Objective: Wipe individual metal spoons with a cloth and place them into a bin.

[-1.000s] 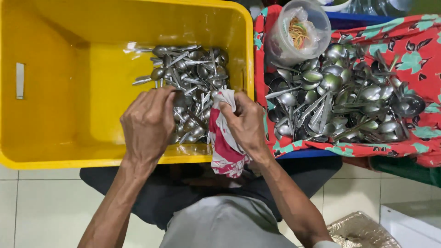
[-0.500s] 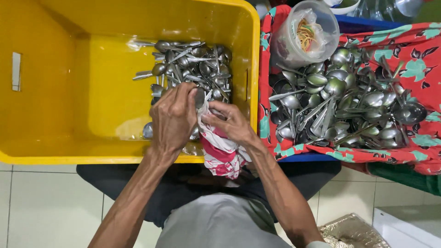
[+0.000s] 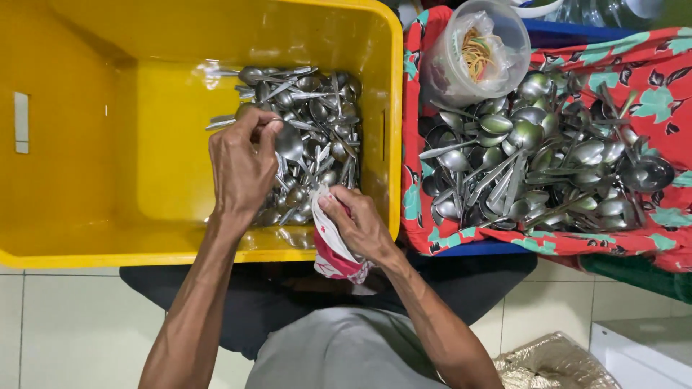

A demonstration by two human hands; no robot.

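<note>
My left hand (image 3: 241,169) reaches into the big yellow plastic crate (image 3: 86,144), fingers pinched on a steel spoon (image 3: 288,140) atop the heap of wet steel spoons (image 3: 310,144) piled against the crate's right wall. My right hand (image 3: 360,227) clenches a red-and-white wiping cloth (image 3: 331,252) at the crate's near edge, seemingly kept ready. Beside it, another spoon pile (image 3: 548,158) rests on a red floral cloth (image 3: 649,101), with a clear plastic tub (image 3: 476,50) at its far-left corner.

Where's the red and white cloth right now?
In the head view, the cloth is in the right hand, at the near rim of the yellow bin, just right of the spoon pile.
</note>
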